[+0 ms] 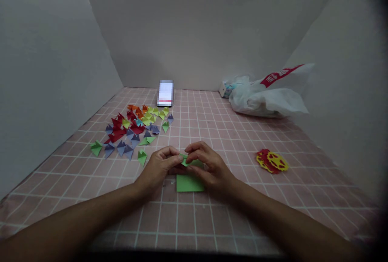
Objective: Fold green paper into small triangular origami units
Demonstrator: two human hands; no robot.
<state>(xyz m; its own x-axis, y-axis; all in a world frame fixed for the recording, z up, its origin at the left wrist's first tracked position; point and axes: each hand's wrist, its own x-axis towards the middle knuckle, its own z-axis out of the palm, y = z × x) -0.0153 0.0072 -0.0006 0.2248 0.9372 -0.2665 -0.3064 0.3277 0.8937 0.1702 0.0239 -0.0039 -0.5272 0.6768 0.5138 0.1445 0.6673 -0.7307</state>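
Between my two hands is a small folded piece of green paper (184,160), partly covered by my fingers. My left hand (163,164) pinches its left side between thumb and fingers. From the other side, my right hand (206,163) has its fingertips closed around the paper, with the index finger curved above it. Below the hands a flat green paper sheet (190,183) lies on the table, its upper part hidden behind the right hand. To the left of my left hand rests a folded green paper piece (142,157).
Many folded paper pieces (133,126) in red, orange, yellow, purple and green spread over the left side of the checked table (212,221). A propped phone (165,93) stands behind them. Yellow and red cut-out discs (274,162) lie right; a white plastic bag (266,98) and tissue pack (224,89) sit behind.
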